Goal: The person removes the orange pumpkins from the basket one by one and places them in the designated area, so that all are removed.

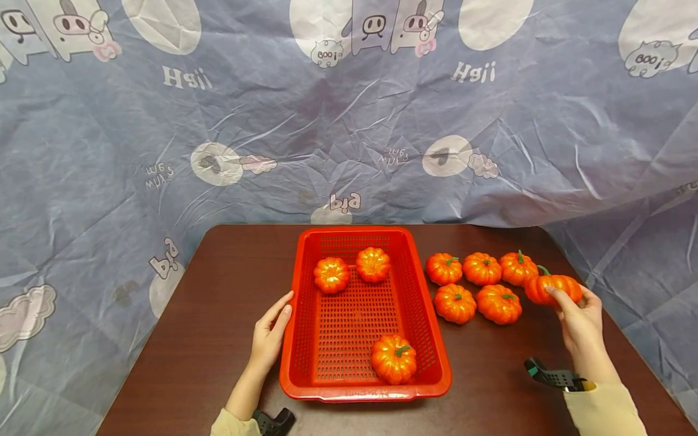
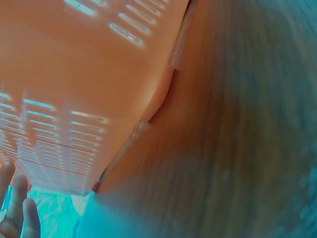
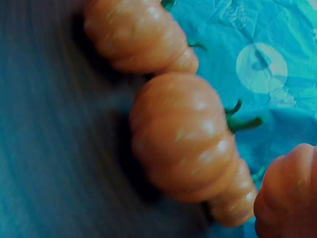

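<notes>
At the right side of the table my right hand (image 1: 583, 315) grips a small orange pumpkin (image 1: 561, 288) between thumb and fingers. The held pumpkin has a curved green stem; part of it (image 3: 291, 196) also appears at the right edge of the right wrist view. My left hand (image 1: 269, 330) touches the left rim of a red plastic basket (image 1: 291, 357), its fingers (image 2: 19, 198) fairly straight along the outside. Inside the basket lie two pumpkins without visible stems, one back left (image 1: 331, 275) and one back right (image 1: 373, 264). A third pumpkin (image 1: 394, 360), stem showing, sits front right.
Right of the basket, several pumpkins stand in two rows, among them a back-row pumpkin (image 1: 482, 269) and a front-row pumpkin (image 1: 498, 304). Everything stands on a dark brown table (image 1: 229, 272). A blue printed cloth (image 1: 349, 121) hangs behind it and along both sides.
</notes>
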`<state>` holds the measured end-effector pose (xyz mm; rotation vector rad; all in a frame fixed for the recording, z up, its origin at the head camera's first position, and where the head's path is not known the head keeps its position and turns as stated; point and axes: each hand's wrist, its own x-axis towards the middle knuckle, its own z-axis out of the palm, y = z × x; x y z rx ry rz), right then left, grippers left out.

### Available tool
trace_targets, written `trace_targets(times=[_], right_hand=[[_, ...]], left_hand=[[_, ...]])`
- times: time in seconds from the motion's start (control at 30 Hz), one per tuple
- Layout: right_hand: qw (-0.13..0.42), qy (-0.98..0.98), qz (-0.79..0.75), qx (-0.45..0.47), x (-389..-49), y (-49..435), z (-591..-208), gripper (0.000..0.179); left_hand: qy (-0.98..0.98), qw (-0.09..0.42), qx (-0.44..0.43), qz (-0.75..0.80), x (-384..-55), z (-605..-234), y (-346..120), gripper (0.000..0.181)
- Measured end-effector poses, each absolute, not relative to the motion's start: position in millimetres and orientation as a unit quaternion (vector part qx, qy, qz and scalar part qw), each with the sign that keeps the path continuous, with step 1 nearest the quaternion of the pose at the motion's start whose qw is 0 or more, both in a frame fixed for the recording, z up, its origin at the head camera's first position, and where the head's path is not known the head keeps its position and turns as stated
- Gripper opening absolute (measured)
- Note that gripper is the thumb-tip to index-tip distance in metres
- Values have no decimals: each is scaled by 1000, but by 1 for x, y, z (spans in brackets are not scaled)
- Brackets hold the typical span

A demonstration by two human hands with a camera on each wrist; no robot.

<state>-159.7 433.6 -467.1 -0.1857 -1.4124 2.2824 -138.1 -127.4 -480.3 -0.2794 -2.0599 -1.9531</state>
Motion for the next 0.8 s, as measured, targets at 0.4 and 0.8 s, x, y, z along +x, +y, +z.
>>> trace_targets(times=[0.4,0.8], right_hand=[[219,-520,806,-178,-152,434,-491,53],[235,-547,794,-125,-152,435,-509,50]], left_hand=[[-713,142,-96,-680,-138,-480,-127,32],[-713,138,-97,-681,-138,-480,-127,33]])
